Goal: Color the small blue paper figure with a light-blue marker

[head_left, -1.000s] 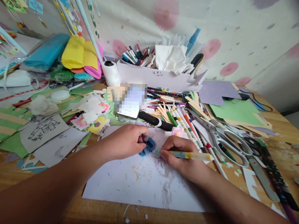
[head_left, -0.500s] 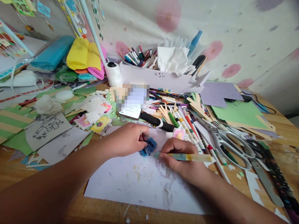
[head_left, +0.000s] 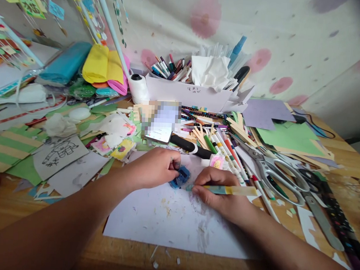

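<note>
My left hand (head_left: 162, 166) is closed, thumb and fingers pinching the edge of a small blue painted piece of paper (head_left: 182, 175) with darker marks on it. That piece is over the upper part of a stained white sheet of paper (head_left: 140, 221). My right hand (head_left: 218, 188) grips a water brush pen (head_left: 243, 190) with a translucent barrel, yellow at the back and teal near the front. Its tip points left, close to the lower right of the blue piece; I cannot tell whether it touches. A small pink and yellow painted piece (head_left: 216, 161) lies just above my right hand.
A phone (head_left: 157, 135) and a black handle (head_left: 182, 143) lie beyond my hands. Marker pens (head_left: 227, 149) and silver scissors (head_left: 274, 171) are to the right. Paper scraps (head_left: 60, 153) cover the left. A white thread spool (head_left: 138, 89) and a pen box (head_left: 184, 95) stand behind.
The view has shifted slightly, so everything appears a little further right. Both hands keep their grips, and the pen tip stays beside the blue piece.
</note>
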Available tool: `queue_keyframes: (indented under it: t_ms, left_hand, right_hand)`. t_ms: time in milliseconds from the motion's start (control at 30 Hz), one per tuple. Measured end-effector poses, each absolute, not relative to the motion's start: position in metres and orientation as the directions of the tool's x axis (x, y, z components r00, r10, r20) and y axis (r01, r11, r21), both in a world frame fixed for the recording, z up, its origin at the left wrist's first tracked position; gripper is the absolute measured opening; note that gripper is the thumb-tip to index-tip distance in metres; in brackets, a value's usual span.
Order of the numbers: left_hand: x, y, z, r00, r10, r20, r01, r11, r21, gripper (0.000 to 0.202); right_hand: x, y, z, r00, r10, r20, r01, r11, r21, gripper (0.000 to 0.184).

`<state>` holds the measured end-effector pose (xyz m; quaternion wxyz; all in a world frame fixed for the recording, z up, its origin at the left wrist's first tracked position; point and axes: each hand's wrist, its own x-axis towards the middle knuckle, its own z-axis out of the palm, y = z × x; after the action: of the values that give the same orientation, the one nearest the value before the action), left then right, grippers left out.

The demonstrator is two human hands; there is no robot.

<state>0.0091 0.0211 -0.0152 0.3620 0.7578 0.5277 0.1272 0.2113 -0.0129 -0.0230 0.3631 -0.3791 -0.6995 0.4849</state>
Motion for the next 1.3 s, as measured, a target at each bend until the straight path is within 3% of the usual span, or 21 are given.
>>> queue_keyframes:
  t_ms: [167,333,433,600,733,900,1033,1133,1300]
  left_hand:
    - [0.001,0.024,-0.009,0.435,0.88,-0.193,0.653,-0.16,0.74,0.009]
    - [-0.006,0.023,0.001,0.478,0.854,-0.207,0.648,-0.183,0.74,0.005]
    - [-0.005,0.019,0.006,0.575,0.804,-0.151,0.626,-0.315,0.713,0.013]
    - [0.002,0.013,0.008,0.713,0.699,-0.049,0.571,-0.539,0.619,0.025]
    - [0.009,0.01,0.011,0.725,0.688,-0.043,0.602,-0.601,0.526,0.017]
    - [0.024,0.005,0.022,0.737,0.667,-0.105,0.637,-0.635,0.438,0.004]
    - [0.034,0.003,0.037,0.704,0.699,-0.128,0.678,-0.607,0.415,0.019]
    - [0.036,0.005,0.049,0.685,0.717,-0.128,0.699,-0.598,0.392,0.019]
    - [0.042,0.004,0.052,0.776,0.552,-0.306,0.627,-0.729,0.275,0.037]
  right_hand:
    - [0.219,-0.012,-0.024,-0.406,0.906,0.116,0.142,0.188,-0.972,0.017]
    - [0.236,-0.004,-0.032,-0.167,0.964,0.208,-0.157,0.182,-0.971,0.017]
    - [0.241,0.001,-0.035,-0.06,0.97,0.236,-0.233,0.216,-0.948,0.017]
    - [0.243,0.003,-0.028,-0.001,0.964,0.267,-0.236,0.259,-0.937,0.019]
    - [0.245,0.001,-0.018,0.009,0.957,0.291,-0.185,0.288,-0.94,0.02]
    - [0.247,0.0,-0.015,-0.016,0.95,0.312,-0.173,0.305,-0.937,0.023]
    - [0.249,0.003,-0.013,-0.008,0.943,0.333,-0.171,0.327,-0.929,0.023]
    - [0.252,0.005,-0.01,0.03,0.936,0.35,-0.167,0.35,-0.922,0.023]
    - [0.254,0.008,-0.009,0.057,0.927,0.37,-0.146,0.375,-0.915,0.024]
